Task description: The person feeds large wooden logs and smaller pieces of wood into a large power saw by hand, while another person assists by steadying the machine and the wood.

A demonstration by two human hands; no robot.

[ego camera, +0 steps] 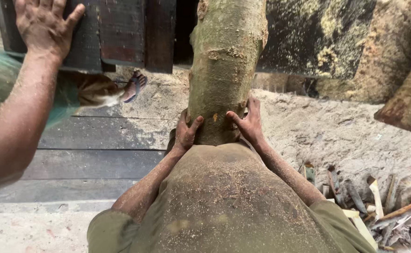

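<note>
A thick greenish-brown log with rough, patchy bark (224, 65) runs from the middle of the view up toward 12 o'clock, its near end pressed against the person's sawdust-covered olive shirt (224, 197). The left hand (187, 133) grips the log's near end on the 9 o'clock side, fingers curled round the bark and thumb spread upward. The right hand (247, 122) clasps the same end on the 3 o'clock side, fingers wrapped behind the wood, thumb pointing inward across the front. Both hands lie flat on the bark, partly closed about it.

At 10 o'clock another person's bare forearm reaches up, its open hand (44, 26) lying flat with spread fingers against a dark wooden panel (121, 33). Just beside it, toward 11 o'clock, a sandalled foot (134, 86) rests on dark planking (98, 150). Pale sawdust (336, 136) covers the ground at 3 o'clock, and a heap of bark strips and wood offcuts (383, 206) lies at 4 o'clock.
</note>
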